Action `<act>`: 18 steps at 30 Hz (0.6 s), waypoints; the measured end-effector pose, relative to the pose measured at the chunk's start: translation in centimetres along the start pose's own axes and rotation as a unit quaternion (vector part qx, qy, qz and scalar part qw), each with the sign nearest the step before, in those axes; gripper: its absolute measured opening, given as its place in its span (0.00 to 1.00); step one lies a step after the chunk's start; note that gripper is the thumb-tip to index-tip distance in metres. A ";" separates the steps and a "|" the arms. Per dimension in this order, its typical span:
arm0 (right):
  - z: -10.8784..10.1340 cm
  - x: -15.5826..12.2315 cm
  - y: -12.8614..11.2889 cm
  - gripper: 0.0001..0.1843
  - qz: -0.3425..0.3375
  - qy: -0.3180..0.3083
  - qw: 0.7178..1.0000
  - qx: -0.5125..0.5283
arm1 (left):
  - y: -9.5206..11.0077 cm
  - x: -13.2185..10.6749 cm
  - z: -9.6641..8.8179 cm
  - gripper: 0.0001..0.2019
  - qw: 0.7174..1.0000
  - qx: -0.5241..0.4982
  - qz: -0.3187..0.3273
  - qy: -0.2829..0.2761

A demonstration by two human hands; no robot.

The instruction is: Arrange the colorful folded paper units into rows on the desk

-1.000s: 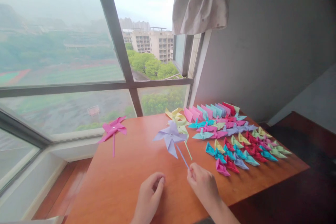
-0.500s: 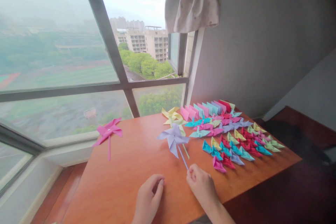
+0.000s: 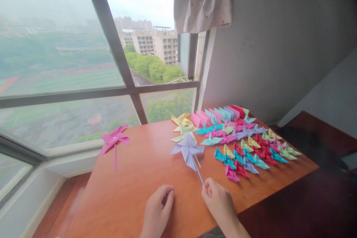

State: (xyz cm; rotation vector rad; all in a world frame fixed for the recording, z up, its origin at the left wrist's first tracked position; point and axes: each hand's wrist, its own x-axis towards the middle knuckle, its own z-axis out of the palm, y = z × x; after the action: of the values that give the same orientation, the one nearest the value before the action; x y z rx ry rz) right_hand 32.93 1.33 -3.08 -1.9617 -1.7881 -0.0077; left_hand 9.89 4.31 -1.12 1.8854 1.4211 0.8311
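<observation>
A lavender paper pinwheel is in my right hand, whose thumb and fingers pinch the lower end of its thin stick. Its head covers part of a pale green pinwheel lying behind it. Further back lies a yellow pinwheel, partly overlapped by the green one. My left hand rests on the table's near side, fingers loosely curled toward the thumb, with nothing visible in it. On the left a magenta pinwheel lies by the window edge, apart from both hands.
The brown wooden table carries rows of folded paper boats at the right, several paper cranes behind them, and upright folded paper pieces along the back. A window frame and a grey wall border the table.
My right hand has shifted slightly to the right with the lavender pinwheel, whose head has turned and now covers more of the green one's stick. My left hand stays put.
</observation>
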 end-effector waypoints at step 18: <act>-0.4 -0.1 1.0 0.09 0.022 -0.055 0.997 -0.052 | 0.5 0.0 -0.2 0.11 1.000 0.008 0.002 0.012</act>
State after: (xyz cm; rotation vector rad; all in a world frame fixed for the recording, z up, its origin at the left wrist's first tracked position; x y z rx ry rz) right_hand 33.93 1.05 -3.12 -2.1113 -1.8472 0.0235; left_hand 10.01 4.23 -0.57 1.8962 1.4431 0.8489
